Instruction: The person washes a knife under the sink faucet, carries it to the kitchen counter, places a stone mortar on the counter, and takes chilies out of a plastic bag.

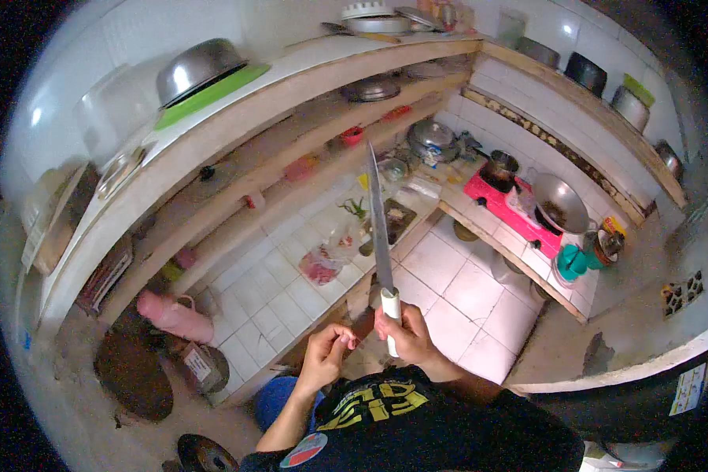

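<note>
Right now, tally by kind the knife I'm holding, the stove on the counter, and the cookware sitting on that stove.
Knives: 1, the white-handled knife in the right hand
Stoves: 1, the pink stove
Pots: 1, the small dark pot
Woks: 1, the metal wok
Total: 4

Head-worn view, downward over hands [409, 334]

Can't read any text from here: yellow lettering [385, 403] on black shirt [480, 425] garbled, white label [688, 389] far right too small
</note>
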{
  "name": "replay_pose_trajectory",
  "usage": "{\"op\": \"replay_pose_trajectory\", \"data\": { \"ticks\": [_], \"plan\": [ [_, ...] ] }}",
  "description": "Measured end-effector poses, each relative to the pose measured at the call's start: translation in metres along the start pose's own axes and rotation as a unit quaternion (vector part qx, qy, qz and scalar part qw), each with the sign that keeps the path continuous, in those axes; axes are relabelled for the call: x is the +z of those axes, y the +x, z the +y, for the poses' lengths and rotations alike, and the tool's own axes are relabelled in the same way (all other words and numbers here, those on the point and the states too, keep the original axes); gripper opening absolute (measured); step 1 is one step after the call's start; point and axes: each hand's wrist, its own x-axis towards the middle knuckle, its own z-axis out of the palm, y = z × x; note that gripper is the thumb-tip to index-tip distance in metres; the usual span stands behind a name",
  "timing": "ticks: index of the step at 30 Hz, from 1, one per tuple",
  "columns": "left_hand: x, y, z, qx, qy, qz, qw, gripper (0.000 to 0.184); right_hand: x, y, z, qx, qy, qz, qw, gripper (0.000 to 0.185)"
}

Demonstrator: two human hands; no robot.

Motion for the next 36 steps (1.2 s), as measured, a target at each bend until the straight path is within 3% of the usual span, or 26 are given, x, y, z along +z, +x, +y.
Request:
{"op": "replay_pose_trajectory", "data": {
  "ticks": [2, 3, 5, 6, 19, 22, 26, 27, 28, 32, 36],
  "plan": [
    [0.001, -0.006, -0.002, 0.027, 0.004, -0.008, 1.0, 0.011, 0.006, -0.005, -0.003, -0.045, 0.012, -0.02, 0.999, 0.018],
    [0.078, 0.013, -0.001, 0.043, -0.032, -0.009, 0.999, 0.011, -0.066, -0.022, -0.025, -0.041, -0.027, -0.016, 0.999, 0.018],
    [0.072, 0.019, -0.006, 0.045, 0.0, -0.043, 0.998, 0.011, -0.069, -0.014, -0.016, -0.068, 0.012, -0.015, 0.997, 0.018],
    [0.078, 0.005, -0.004, 0.002, 0.005, -0.044, 0.999, 0.013, -0.07, -0.03, -0.013, -0.044, 0.011, -0.006, 0.999, 0.018],
    [0.189, 0.013, 0.01, 0.049, 0.044, -0.073, 0.995, 0.015, -0.167, -0.087, -0.02, -0.05, -0.062, 0.027, 0.996, 0.021],
    [0.197, 0.015, 0.006, -0.02, 0.007, -0.12, 0.993, 0.011, -0.176, -0.098, -0.026, -0.053, -0.055, 0.063, 0.995, 0.022],
    [0.207, 0.026, 0.019, -0.037, -0.003, -0.184, 0.982, 0.009, -0.166, -0.113, -0.041, -0.037, -0.001, 0.121, 0.992, 0.021],
    [0.21, 0.031, 0.019, 0.003, 0.012, -0.211, 0.977, 0.012, -0.163, -0.116, -0.046, -0.016, 0.047, 0.134, 0.99, 0.02],
    [0.211, 0.033, 0.017, 0.042, 0.026, -0.236, 0.97, 0.017, -0.164, -0.118, -0.04, -0.04, 0.0, 0.147, 0.988, 0.02],
    [0.219, 0.039, 0.008, 0.086, 0.017, -0.307, 0.947, 0.023, -0.164, -0.128, -0.039, -0.066, -0.034, 0.174, 0.982, 0.02],
    [0.221, 0.038, 0.011, 0.074, 0.058, -0.398, 0.913, 0.019, -0.155, -0.141, -0.025, -0.064, -0.007, 0.207, 0.976, 0.027]
  ]
}}
